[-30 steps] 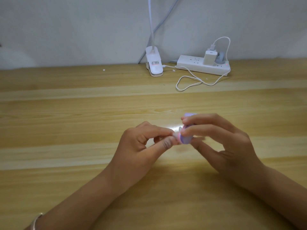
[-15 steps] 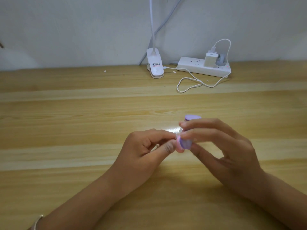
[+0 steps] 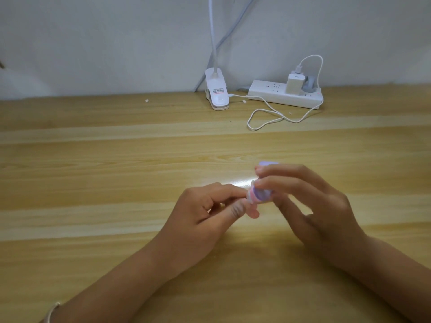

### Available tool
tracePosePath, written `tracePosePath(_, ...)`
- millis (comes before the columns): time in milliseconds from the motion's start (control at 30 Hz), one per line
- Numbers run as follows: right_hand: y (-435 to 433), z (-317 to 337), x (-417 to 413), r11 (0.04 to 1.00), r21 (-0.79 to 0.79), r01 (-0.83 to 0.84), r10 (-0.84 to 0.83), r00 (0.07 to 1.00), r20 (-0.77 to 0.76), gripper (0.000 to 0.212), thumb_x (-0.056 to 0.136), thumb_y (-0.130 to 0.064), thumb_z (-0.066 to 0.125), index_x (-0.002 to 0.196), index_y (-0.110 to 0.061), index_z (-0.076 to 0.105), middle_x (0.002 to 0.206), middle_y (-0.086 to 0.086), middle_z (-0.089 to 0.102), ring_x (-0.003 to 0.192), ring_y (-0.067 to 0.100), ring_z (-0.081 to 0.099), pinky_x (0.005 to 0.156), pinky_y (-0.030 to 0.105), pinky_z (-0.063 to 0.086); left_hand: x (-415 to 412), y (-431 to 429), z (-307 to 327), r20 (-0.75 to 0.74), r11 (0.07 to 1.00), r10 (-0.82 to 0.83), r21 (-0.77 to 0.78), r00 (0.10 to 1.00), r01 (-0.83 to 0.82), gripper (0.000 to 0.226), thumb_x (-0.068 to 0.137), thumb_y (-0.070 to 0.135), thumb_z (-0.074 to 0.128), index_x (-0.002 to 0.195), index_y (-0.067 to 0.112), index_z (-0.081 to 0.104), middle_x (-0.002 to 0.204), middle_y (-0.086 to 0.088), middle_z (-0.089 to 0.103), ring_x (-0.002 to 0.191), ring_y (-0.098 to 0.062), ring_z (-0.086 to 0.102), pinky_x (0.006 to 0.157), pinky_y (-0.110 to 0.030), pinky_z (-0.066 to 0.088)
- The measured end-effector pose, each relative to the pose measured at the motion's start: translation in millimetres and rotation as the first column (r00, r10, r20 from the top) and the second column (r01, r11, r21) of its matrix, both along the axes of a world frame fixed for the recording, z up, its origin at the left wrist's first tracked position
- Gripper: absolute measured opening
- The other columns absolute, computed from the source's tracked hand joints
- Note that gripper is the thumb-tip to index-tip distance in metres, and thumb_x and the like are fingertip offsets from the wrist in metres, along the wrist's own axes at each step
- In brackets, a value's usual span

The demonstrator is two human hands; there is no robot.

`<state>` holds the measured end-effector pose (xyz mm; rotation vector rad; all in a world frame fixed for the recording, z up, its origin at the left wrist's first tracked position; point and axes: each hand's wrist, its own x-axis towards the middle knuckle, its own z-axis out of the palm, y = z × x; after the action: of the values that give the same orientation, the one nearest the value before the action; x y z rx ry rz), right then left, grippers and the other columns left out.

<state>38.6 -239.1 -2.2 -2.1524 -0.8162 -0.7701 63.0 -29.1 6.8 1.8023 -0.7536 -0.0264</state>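
Purple piece point(image 3: 262, 194) sits pinched in the right hand point(image 3: 314, 206); the left hand point(image 3: 205, 213) pinches its pink end point(image 3: 251, 197), seemingly working it loose. Next likely needs a firm counter-twist.

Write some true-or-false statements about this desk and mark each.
1. Both the left hand and the right hand pinch the small purple object. True.
2. A white charger sits plugged into the power strip. True.
3. The power strip lies at the table's near edge. False: it lies at the far edge, by the wall.
4. The clip lamp stands right of the power strip. False: it stands left of it.
5. The left wrist wears a bracelet. True.
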Motion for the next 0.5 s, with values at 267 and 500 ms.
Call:
tracePosePath(267,7,-5,-8,0.996,-0.081,-0.046,0.052,0.996,0.071,0.042,0.085,0.021,0.061,0.119,-0.002,0.067,0.123,0.018,0.065,0.119,0.025,0.066,0.098,0.035,0.054,1,1,-2,0.037,1.0,0.027,0.006,0.999,-0.027,0.021,0.089,0.032,0.062,0.099,0.02,0.076,0.079,-0.004,0.07,0.067,-0.021,0.056,0.062,-0.034,0.045)
tracePosePath(500,7,-1,-5,0.999,-0.046,0.025,-0.021,0.996,0.086,0.036,0.087,0.019,0.058,0.117,0.001,0.068,0.12,0.019,0.066,0.117,0.022,0.065,0.1,0.029,0.052,2,1,-3,0.046,0.999,0.049,0.005,0.998,-0.049,0.023,0.087,0.039,0.061,0.09,0.024,0.077,0.077,-0.002,0.07,0.066,-0.018,0.054,0.06,-0.034,0.043)
